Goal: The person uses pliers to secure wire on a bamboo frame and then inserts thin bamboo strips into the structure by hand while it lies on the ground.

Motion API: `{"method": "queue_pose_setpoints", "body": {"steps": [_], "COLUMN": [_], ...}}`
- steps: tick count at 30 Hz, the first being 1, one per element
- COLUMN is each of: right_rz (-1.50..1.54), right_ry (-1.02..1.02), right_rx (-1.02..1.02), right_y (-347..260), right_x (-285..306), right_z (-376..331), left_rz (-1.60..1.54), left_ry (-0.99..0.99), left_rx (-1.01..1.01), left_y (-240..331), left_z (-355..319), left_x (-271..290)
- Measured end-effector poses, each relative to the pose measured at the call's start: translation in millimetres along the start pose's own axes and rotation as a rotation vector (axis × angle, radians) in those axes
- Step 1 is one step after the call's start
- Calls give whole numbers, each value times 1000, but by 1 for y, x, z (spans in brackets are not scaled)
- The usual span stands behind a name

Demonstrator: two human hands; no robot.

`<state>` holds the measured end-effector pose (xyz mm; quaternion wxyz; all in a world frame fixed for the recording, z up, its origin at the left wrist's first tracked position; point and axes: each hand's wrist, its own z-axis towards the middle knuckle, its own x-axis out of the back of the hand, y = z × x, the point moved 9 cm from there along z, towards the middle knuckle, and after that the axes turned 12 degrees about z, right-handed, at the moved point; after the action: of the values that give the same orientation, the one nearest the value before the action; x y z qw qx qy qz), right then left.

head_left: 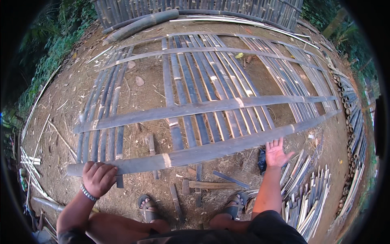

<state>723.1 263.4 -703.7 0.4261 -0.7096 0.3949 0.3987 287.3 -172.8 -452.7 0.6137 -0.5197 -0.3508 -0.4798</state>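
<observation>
Bare brown ground littered with chips fills most of the view, and a fence of upright dark bamboo closes off its far side. Between fence and person lies a wide panel of dark bamboo slats, grouped in several sets and crossed by long flat strips. At the far right a row of dark bamboo tubes is piled, their hollow ends showing. The near strip runs slantwise along the panel's near side, just beyond the feet — whether it rests on the slats I cannot tell. A thick bamboo pole lies by the fence, and a bundle of split pieces sits at lower right. A wooden-handled tool lies between two strapped sandals, near some crumpled black plastic beside the right wrist. The left hand has its fingers curled over the left end of the near strip, gripping it; the right hand is palm up, fingers and thumb spread, fingertips at the strip's lower edge — contact is unclear. A chain-like bracelet circles the left wrist, and a yellow leaf lies among the far slats
</observation>
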Motion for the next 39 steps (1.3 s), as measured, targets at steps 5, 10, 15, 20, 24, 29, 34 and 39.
{"method": "queue_pose_setpoints", "body": {"steps": [5, 10, 15, 20, 24, 29, 34, 39], "right_rz": [-305, -633, -777, -826, -826, -835, -912, -872], "right_ry": [264, 460, 524, 631, 645, 560, 564, 566], "right_rx": [-1, -104, 11, 2, 11, -83, -97, -114], "right_y": [6, 21, 19, -14, 2, 3, 7, 12], "right_x": [-25, 60, 102, 162, 162, 159, 157, 159], "right_z": [20, 51, 76, 103, 105, 111, 108, 104], "left_rz": [-4, -203, -342, -423, -342, -229, -90, -172], "left_ry": [50, -173, -238, -269, -313, -327, -349, -138], "left_rx": [-110, -175, -63, -35, -12, 99, 590, 1349], "left_y": [-5, 29, 53, 74, 80, 90, 84, 144], "left_z": [4, -14, -48, -30, -49, -62, -86, -159], "left_x": [-82, -165, -237, -239, -253, -270, -270, -267]}}
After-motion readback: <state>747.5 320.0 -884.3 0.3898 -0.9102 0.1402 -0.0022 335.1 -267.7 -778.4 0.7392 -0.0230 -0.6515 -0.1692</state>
